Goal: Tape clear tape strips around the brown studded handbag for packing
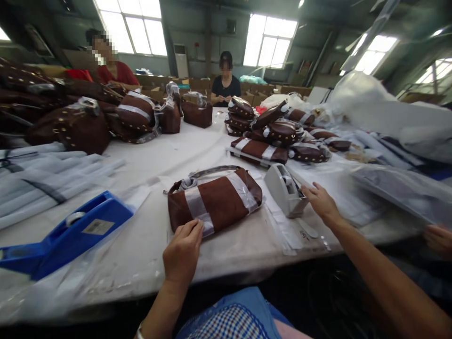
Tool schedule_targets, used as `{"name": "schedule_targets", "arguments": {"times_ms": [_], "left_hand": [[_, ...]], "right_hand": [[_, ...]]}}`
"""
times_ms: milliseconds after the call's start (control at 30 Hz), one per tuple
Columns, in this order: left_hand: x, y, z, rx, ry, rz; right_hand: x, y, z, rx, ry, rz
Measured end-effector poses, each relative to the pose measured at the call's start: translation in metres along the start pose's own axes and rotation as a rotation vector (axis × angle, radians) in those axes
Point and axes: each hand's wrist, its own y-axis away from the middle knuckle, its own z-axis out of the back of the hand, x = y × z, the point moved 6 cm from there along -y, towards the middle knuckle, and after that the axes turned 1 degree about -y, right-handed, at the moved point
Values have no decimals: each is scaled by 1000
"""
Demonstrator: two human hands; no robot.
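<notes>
A brown suede handbag (pixel 219 200) with two white protective strips lies flat on the white table (pixel 141 245) before me. My left hand (pixel 182 252) rests on its near lower corner, fingers curled and pressing the strip's end down. My right hand (pixel 320 201) reaches to the grey tape dispenser (pixel 285 189) just right of the bag, fingers bent at its front end; I cannot see whether tape is pinched.
A blue tape dispenser (pixel 67 235) lies at the near left. Piles of brown bags (pixel 278 134) stand at the middle right and far left (pixel 70 125). Clear plastic sleeves (pixel 399 188) lie on the right. Two people sit across the table. Another hand (pixel 439 240) shows at the right edge.
</notes>
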Motion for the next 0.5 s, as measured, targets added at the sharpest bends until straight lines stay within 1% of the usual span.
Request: {"name": "schedule_targets", "arguments": {"times_ms": [33, 100, 167, 233, 300, 367, 433, 467, 500], "left_hand": [[0, 0, 0, -3, -1, -3], [0, 0, 0, 1, 0, -3], [1, 0, -1, 8, 1, 3], [2, 1, -2, 7, 4, 5], [2, 2, -3, -1, 11, -2], [2, 2, -3, -12, 22, -11], [2, 1, -2, -20, 29, -12], [2, 1, -2, -22, 29, -7], [2, 1, -2, -22, 28, -2]], "right_hand": [[-9, -3, -4, 44, -50, -75], [-16, -4, -14, 111, -122, -145], [-17, -2, -23, 154, -205, -189], [-12, 1, -24, 149, -284, -196], [-2, 6, -17, 97, -347, -164], [12, 16, -4, 0, -429, -92], [26, 31, 10, -89, -505, -6], [30, 40, 16, -112, -535, 11], [32, 50, 19, -117, -558, -4]]}}
